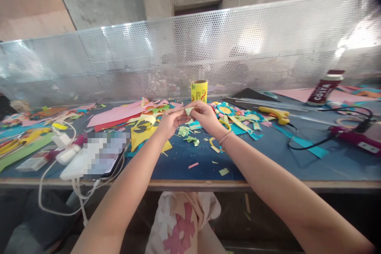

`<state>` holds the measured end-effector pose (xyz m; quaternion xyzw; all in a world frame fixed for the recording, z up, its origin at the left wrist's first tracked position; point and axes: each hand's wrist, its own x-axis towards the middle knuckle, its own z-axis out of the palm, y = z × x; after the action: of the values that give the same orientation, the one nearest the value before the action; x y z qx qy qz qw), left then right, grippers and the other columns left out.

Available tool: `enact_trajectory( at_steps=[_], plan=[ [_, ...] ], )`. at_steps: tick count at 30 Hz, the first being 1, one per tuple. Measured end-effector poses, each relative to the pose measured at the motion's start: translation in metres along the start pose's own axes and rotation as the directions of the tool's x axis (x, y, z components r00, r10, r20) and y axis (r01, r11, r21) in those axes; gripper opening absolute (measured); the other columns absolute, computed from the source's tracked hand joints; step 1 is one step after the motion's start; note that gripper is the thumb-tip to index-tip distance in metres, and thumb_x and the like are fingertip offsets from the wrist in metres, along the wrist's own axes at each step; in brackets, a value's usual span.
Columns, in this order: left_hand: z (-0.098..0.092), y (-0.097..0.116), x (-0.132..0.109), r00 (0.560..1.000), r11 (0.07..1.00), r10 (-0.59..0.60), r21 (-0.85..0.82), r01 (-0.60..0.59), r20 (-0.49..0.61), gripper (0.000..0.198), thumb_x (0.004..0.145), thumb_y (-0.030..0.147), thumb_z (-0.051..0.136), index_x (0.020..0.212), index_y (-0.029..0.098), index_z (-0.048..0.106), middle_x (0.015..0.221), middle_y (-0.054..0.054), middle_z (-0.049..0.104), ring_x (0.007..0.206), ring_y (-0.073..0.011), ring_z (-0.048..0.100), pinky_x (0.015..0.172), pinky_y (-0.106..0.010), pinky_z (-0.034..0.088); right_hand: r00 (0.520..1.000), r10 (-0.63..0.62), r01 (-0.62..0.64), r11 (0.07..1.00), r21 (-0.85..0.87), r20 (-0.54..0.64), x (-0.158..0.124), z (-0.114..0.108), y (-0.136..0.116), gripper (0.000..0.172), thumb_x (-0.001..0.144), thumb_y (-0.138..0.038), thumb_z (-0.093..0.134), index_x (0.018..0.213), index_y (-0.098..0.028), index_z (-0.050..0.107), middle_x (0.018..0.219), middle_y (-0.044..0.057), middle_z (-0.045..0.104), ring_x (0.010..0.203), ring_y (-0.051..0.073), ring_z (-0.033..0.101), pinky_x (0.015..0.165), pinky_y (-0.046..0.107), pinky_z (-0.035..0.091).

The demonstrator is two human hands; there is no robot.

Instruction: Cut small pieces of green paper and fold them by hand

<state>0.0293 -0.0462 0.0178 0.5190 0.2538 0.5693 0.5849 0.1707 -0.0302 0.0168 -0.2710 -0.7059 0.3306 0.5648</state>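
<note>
Between my fingertips is a small piece of pale green paper (188,111). My left hand (172,121) pinches it from the left, and my right hand (205,117) pinches it from the right. Just beneath them, several curled light green paper scraps (192,140) lie on the blue tabletop (178,166). Behind my hands stands a yellow tape roll (199,90) on its end. Left of my wrist lies a yellow paper sheet (139,139) with cut-outs. The finger tips partly cover the green piece.
Pink sheets (119,113) lie at left. A phone (116,154), a white power bank (73,168) and cables sit near the front edge. At right are a yellow glue gun (275,114), a purple power strip (361,141) and a COSTA bottle (325,87). A perforated metal screen (119,63) closes the back.
</note>
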Motion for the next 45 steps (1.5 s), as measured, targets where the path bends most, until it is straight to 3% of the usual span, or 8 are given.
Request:
enact_trajectory(
  at_steps=[6,12,21,28,32,38,45],
  plan=[
    [0.002,-0.002,0.001,0.998,0.997,-0.051,-0.052,0.048,-0.041,0.012,0.067,0.013,0.065,0.078,0.012,0.066,0.071,-0.005,0.068,0.066,-0.0126,0.064,0.071,-0.027,0.051,0.989,0.143,-0.133,0.956,0.261,-0.020,-0.001,0.002,0.001,0.015,0.067,-0.027,0.063,0.076,-0.018,0.058,0.059,-0.005,0.049,0.050,0.006,0.043,0.049,0.021,0.037],
    [0.000,-0.005,0.003,0.994,0.990,-0.087,-0.117,0.079,-0.065,0.007,0.067,0.015,0.067,0.073,0.013,0.066,0.068,-0.004,0.068,0.063,-0.0121,0.064,0.066,-0.025,0.052,0.962,0.252,-0.272,0.852,0.447,0.106,-0.001,0.000,0.006,0.022,0.063,-0.031,0.069,0.079,-0.019,0.057,0.068,-0.003,0.056,0.058,0.007,0.051,0.052,0.020,0.042],
    [-0.001,-0.005,0.002,0.984,0.970,-0.180,-0.167,0.174,-0.015,0.007,0.064,0.014,0.070,0.067,0.014,0.063,0.059,0.000,0.063,0.054,-0.0069,0.060,0.060,-0.020,0.051,0.938,0.277,-0.344,0.812,0.472,0.208,-0.001,-0.001,0.005,0.022,0.063,-0.030,0.071,0.079,-0.019,0.061,0.067,-0.002,0.060,0.056,0.008,0.053,0.053,0.022,0.046],
    [-0.005,-0.008,0.002,0.987,0.983,-0.140,-0.113,0.147,0.074,0.019,0.057,0.022,0.076,0.065,0.014,0.060,0.054,0.003,0.058,0.051,-0.0058,0.056,0.055,-0.018,0.048,0.907,0.285,-0.412,0.758,0.505,0.310,-0.003,-0.002,0.002,0.021,0.061,-0.028,0.073,0.076,-0.018,0.063,0.067,-0.001,0.060,0.058,0.008,0.054,0.055,0.023,0.047],
    [-0.006,-0.007,0.003,0.997,0.997,-0.048,-0.060,0.052,0.064,0.020,0.057,0.023,0.076,0.066,0.015,0.060,0.057,0.004,0.058,0.053,-0.0051,0.055,0.058,-0.020,0.047,0.930,0.256,-0.354,0.813,0.463,0.262,-0.002,-0.002,0.002,0.022,0.062,-0.030,0.072,0.076,-0.019,0.061,0.068,-0.002,0.058,0.057,0.007,0.052,0.052,0.021,0.045],
    [-0.002,-0.006,0.003,0.994,0.997,0.077,0.019,-0.076,-0.072,0.019,0.056,0.022,0.075,0.072,0.016,0.067,0.070,-0.001,0.065,0.064,-0.0087,0.060,0.070,-0.025,0.048,0.985,0.158,-0.171,0.951,0.259,0.069,0.003,0.001,0.011,0.023,0.066,-0.036,0.067,0.078,-0.017,0.061,0.056,-0.005,0.050,0.048,0.006,0.043,0.048,0.021,0.039],
    [0.003,-0.005,0.001,0.991,0.996,0.074,0.051,-0.068,-0.109,0.019,0.054,0.025,0.076,0.068,0.015,0.069,0.065,-0.001,0.066,0.059,-0.0102,0.060,0.068,-0.028,0.050,1.000,0.025,-0.025,0.997,0.069,0.002,0.000,0.000,0.008,0.013,0.069,-0.026,0.058,0.079,-0.018,0.057,0.060,-0.004,0.053,0.050,0.007,0.046,0.050,0.023,0.040]
  ],
)
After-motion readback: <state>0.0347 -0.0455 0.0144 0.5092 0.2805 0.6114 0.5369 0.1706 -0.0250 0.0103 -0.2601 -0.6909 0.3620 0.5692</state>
